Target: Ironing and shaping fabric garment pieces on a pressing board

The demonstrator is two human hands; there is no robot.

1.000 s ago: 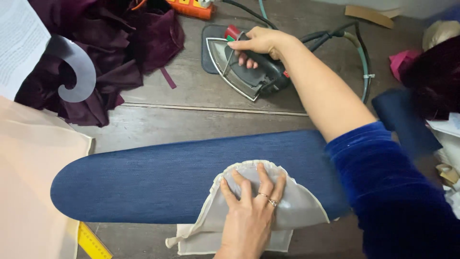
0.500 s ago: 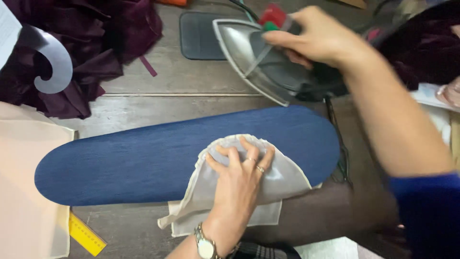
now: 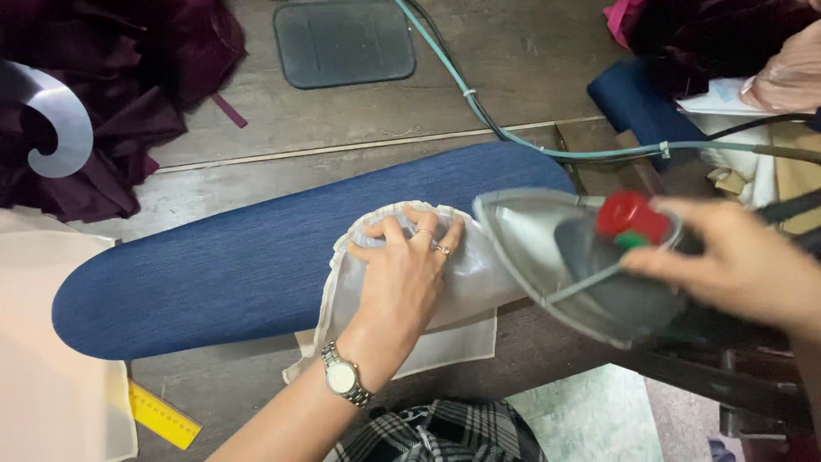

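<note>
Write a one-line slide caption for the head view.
Left hand presses pale fabric flat on a blue sleeve board while the right hand holds an iron at its edge.

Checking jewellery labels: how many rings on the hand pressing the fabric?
2, both on the left hand that presses the white fabric: one ring near the fingertip side, the other ring beside it. The underside of the fingers is hidden.

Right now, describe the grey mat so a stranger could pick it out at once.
Start at the long blue padded board across the wooden table. Beyond it, at the table's far edge, lies the grey mat: flat, rounded-cornered, rectangular, unlike the crumpled maroon fabric beside it.
</note>
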